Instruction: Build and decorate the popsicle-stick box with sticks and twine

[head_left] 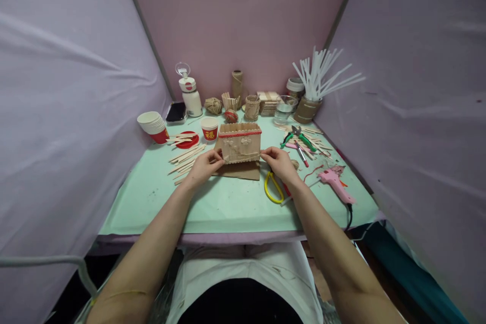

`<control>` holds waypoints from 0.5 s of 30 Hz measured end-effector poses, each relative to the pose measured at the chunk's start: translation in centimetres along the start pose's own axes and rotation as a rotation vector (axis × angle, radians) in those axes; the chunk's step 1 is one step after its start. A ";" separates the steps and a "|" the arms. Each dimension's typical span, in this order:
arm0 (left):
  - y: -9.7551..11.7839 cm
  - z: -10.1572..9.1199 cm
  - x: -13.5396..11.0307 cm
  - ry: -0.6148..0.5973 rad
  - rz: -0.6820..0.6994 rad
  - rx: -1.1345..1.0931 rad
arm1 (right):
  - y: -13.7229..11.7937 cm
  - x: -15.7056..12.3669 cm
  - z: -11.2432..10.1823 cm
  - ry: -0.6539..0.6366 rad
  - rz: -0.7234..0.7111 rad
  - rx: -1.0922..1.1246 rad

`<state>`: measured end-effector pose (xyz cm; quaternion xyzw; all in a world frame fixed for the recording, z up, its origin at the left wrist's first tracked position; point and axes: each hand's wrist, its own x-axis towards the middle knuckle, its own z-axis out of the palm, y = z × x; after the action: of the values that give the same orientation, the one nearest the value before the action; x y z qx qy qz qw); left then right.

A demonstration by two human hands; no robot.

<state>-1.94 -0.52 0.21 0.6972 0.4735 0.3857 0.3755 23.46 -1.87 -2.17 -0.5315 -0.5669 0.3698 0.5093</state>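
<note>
A small box made of craft sticks (240, 143), with a red cord along its upper edge and small bow-like shapes on its front, stands on a piece of brown cardboard (243, 171). A thin strand of twine (245, 156) runs across the lower front of the box. My left hand (208, 164) pinches the strand's end at the box's lower left corner. At the lower right side, my right hand (279, 161) has thumb and forefinger closed on the other end. Yellow-handled scissors (274, 188) lie just below my right hand, partly hidden by it.
Right: a pink glue gun (336, 185), green-handled pliers (298, 136) and a jar of white glue sticks (308, 109). Left: loose wooden sticks (186, 164), stacked paper cups (152, 126) and a red lid (187, 140). Behind: a water bowl (283, 110), a twine ball (213, 106) and a white bottle (192, 98).
</note>
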 end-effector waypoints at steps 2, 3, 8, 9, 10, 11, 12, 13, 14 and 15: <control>0.6 -0.2 0.1 0.005 -0.019 0.011 | -0.2 0.1 0.0 0.012 0.028 0.060; 0.9 -0.3 0.2 0.004 -0.031 0.025 | -0.3 0.1 0.0 0.019 0.039 0.082; 1.4 -0.8 0.5 0.002 -0.052 -0.038 | -0.6 0.5 -0.1 0.018 0.085 0.168; 1.4 -0.9 0.5 0.005 -0.055 -0.055 | -0.6 0.6 -0.1 0.013 0.091 0.178; 1.5 -0.9 0.5 0.008 -0.060 -0.066 | -0.7 0.6 -0.1 0.008 0.094 0.189; 1.7 -1.0 0.5 0.010 -0.065 -0.072 | -0.7 0.6 -0.1 0.005 0.094 0.202; 1.8 -1.0 0.5 0.014 -0.068 -0.076 | -0.7 0.6 -0.1 0.002 0.094 0.214; 1.9 -1.0 0.4 0.015 -0.069 -0.079 | -0.8 0.6 -0.1 0.002 0.095 0.224; 2.0 -1.0 0.4 0.017 -0.070 -0.081 | -0.8 0.6 -0.1 0.002 0.098 0.229; 2.1 -1.0 0.3 0.018 -0.072 -0.085 | -0.9 0.6 -0.2 0.003 0.102 0.228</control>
<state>-1.99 -0.59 2.56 0.6596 0.4849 0.3979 0.4141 23.46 -1.43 -1.18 -0.4987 -0.4926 0.4564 0.5480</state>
